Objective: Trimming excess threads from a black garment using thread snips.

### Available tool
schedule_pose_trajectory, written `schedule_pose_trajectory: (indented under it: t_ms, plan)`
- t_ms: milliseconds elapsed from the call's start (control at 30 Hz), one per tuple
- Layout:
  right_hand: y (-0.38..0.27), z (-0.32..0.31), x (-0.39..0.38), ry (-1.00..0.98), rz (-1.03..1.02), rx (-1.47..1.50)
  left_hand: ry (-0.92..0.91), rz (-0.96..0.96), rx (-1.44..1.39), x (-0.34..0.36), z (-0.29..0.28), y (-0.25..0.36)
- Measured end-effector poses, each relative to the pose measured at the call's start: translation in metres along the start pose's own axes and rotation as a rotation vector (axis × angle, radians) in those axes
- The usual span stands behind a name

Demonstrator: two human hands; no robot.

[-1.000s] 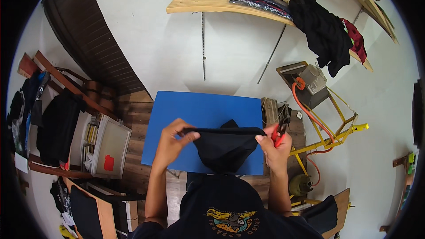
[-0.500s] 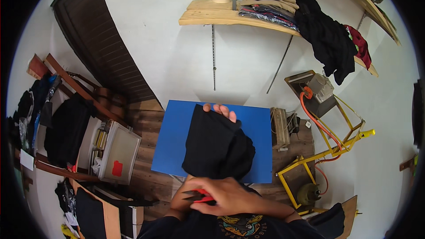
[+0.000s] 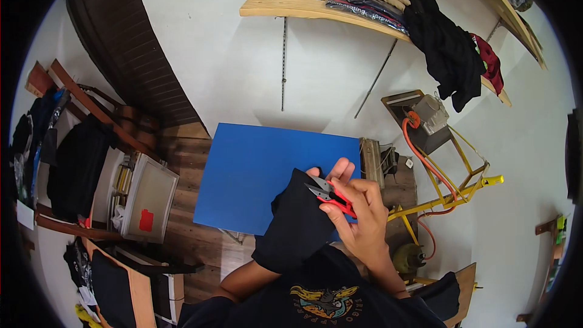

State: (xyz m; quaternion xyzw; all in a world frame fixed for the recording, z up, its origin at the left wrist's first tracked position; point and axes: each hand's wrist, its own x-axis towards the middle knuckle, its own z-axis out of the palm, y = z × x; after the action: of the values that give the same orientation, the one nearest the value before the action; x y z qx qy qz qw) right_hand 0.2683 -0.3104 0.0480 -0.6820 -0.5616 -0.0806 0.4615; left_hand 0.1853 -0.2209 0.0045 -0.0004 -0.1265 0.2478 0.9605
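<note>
From the head view, the right hand (image 3: 364, 218) was closed around small red-handled thread snips (image 3: 331, 197), blades at the edge of a black garment (image 3: 297, 225) draped over the left hand (image 3: 340, 170), whose fingertips showed beyond the cloth above the blue surface (image 3: 261, 176); its grip was hidden, so I cannot tell. Trimming cleanly probably called for taut fabric and only the stray thread between the blades (fingers kept back). At left, a white crate (image 3: 149, 197) held upright items, too small to identify.
</note>
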Motion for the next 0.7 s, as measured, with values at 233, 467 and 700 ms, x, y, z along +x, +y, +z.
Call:
schedule_pose_trajectory:
  t_ms: [233, 467, 700]
  plan:
    - [0.003, -0.002, -0.007, 0.006, 0.038, 0.026, 0.116, -0.061, 0.483, -0.002, -0.002, -0.011]
    - [0.005, -0.005, -0.008, 0.021, 0.034, 0.055, -0.085, -0.094, 0.822, -0.003, -0.007, -0.005]
    - [0.010, -0.007, -0.009, 0.009, 0.018, 0.041, -0.164, -0.045, 0.746, -0.002, -0.016, -0.008]
